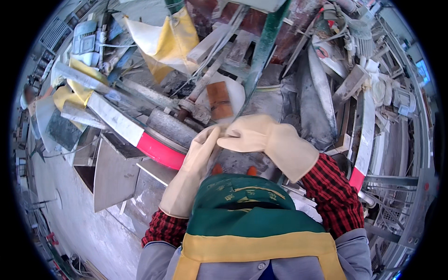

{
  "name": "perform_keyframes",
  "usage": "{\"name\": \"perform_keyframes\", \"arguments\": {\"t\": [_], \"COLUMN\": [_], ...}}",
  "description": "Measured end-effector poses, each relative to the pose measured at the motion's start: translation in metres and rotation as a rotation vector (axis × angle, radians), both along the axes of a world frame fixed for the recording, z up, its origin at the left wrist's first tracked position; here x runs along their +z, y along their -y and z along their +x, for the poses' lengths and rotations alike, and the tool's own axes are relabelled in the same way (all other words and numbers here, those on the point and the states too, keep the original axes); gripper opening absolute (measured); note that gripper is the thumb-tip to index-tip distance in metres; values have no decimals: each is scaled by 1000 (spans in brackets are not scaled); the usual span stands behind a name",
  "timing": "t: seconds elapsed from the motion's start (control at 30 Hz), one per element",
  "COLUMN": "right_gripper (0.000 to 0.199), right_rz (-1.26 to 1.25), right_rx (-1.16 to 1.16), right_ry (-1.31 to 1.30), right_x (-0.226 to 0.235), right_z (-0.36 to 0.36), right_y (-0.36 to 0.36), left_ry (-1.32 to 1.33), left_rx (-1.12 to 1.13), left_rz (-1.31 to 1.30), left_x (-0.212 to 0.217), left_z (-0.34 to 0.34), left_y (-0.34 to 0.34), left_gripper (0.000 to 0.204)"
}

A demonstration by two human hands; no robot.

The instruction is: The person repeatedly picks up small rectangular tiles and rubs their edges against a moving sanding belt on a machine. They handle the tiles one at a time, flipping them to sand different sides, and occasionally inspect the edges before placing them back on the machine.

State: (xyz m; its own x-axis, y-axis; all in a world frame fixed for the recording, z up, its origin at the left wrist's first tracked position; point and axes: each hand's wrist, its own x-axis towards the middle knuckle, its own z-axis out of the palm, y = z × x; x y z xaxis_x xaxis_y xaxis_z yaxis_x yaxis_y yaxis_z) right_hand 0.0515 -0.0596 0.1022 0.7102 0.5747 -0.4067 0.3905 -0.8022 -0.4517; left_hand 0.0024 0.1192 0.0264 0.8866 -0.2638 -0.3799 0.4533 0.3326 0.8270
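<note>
Both hands wear long cream rubber gloves and meet in front of my body, just above the green apron (252, 221). My left hand (200, 144) points upward with its fingers pressed together. Its fingertips touch the curled fingers of my right hand (247, 134), which reaches across from the right with its thumb folded in. Whether anything small sits between the gloves is hidden. Beyond them, a reddish-brown block (219, 101) rests against a pale plate among dusty metal parts. Red-and-black checked sleeves show above both glove cuffs.
A curved white-and-red rail (161, 151) runs on the left, with another white-and-red rail (366, 135) on the right. A green metal post (263, 53) slants ahead. Yellow-and-white sheeting (170, 42) hangs far left of centre. Open metal boxes (116, 175) stand near the left rail.
</note>
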Motion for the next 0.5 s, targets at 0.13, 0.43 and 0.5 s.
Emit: {"name": "perform_keyframes", "arguments": {"t": [0.13,0.43,0.5], "right_gripper": [48,24,19], "right_rz": [203,794,145], "right_rx": [-287,-388,-453], "right_ry": [-431,62,63], "right_x": [35,114,161], "right_z": [-11,-79,-96], "right_y": [10,43,24], "left_ry": [-62,-208,-185], "left_rx": [71,422,441], "left_rz": [208,550,538], "left_x": [-7,-63,-67], "left_z": [-4,-13,-11], "left_y": [-19,-109,-120], "left_gripper": [31,31,30]}}
